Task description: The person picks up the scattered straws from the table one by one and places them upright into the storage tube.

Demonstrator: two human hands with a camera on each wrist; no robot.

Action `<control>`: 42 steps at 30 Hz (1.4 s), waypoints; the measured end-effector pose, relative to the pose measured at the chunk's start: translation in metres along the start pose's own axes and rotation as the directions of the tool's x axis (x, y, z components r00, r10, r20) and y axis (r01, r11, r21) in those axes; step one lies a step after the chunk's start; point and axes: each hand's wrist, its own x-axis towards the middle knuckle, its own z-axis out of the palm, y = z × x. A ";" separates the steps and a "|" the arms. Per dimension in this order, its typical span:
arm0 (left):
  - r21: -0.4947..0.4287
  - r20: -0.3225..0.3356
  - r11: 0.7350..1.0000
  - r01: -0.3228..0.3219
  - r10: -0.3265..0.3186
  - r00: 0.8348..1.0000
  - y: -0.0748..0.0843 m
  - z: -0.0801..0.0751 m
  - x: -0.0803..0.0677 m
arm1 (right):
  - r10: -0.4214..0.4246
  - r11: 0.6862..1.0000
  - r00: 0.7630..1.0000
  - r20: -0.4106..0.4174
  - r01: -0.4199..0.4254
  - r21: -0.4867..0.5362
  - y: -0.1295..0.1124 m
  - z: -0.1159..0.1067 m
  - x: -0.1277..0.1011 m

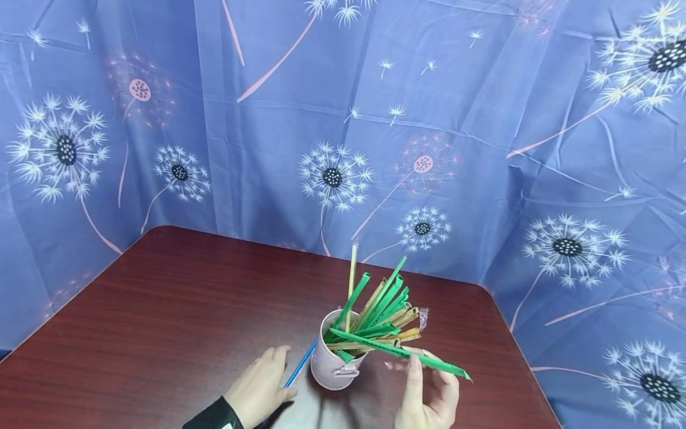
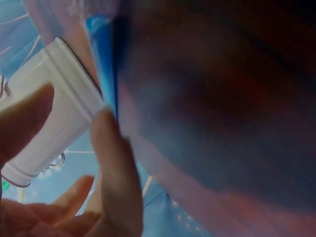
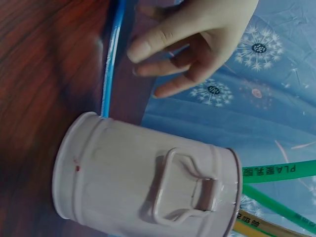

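A pale pink metal bucket (image 1: 337, 363) stands upright, filled with wrapped straws, several green and several tan. My right hand (image 1: 429, 393) pinches a green wrapped straw (image 1: 386, 347) between thumb and fingers. That straw slants across the bucket's mouth, its outer end reaching past the hand. Left of the bucket, a blue straw-like stick (image 1: 300, 363) lies on the table. My left hand (image 1: 259, 381) is beside and partly over it, fingers loosely extended. In the left wrist view, a fingertip overlaps the blue stick (image 2: 103, 64). The right wrist view shows the left hand (image 3: 192, 49) with its fingers spread near the stick.
The dark red wooden table (image 1: 187, 310) has rounded far corners. A blue curtain (image 1: 268, 149) with dandelion prints hangs behind it and along both sides. One pale yellow straw (image 1: 351, 280) stands tallest in the bucket. A wire handle (image 3: 173, 197) sits on the bucket's side.
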 end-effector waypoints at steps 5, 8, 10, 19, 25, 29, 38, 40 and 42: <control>0.000 0.073 1.000 0.000 0.000 0.997 -0.005 0.003 0.001 | 0.042 0.997 0.999 0.010 -0.042 -0.059 0.001 -0.003 -0.001; 0.010 0.094 1.000 0.005 -0.006 0.996 -0.007 0.005 0.002 | 0.103 0.988 0.995 0.000 -0.102 -0.115 0.001 -0.003 -0.004; 0.013 0.097 1.000 0.001 -0.002 0.995 -0.008 0.005 0.002 | 0.140 0.977 0.990 -0.016 -0.141 -0.162 0.003 -0.004 -0.006; -0.040 0.121 0.999 0.016 -0.012 0.993 -0.011 0.001 0.003 | 0.293 0.816 0.956 0.004 -0.247 -0.523 0.010 -0.011 -0.014; -0.081 0.109 0.994 0.076 -0.067 0.992 -0.012 -0.006 0.004 | 0.360 0.702 0.932 0.045 -0.239 -0.670 0.012 -0.016 -0.016; -0.081 0.070 0.994 0.078 -0.073 0.995 -0.011 -0.010 0.005 | 0.395 0.642 0.918 0.030 -0.252 -0.724 0.013 -0.019 -0.016; -0.125 0.063 0.989 0.077 -0.070 0.996 -0.004 -0.015 0.005 | 0.447 0.599 0.894 -0.021 -0.316 -0.736 0.012 -0.019 -0.014; -0.146 0.029 0.987 0.072 -0.069 0.997 -0.002 -0.015 0.005 | 0.472 0.604 0.880 -0.045 -0.361 -0.711 0.010 -0.018 -0.014; -0.167 -0.010 0.984 0.062 -0.064 0.998 0.000 -0.015 0.005 | 0.498 0.630 0.865 -0.054 -0.404 -0.663 0.009 -0.018 -0.014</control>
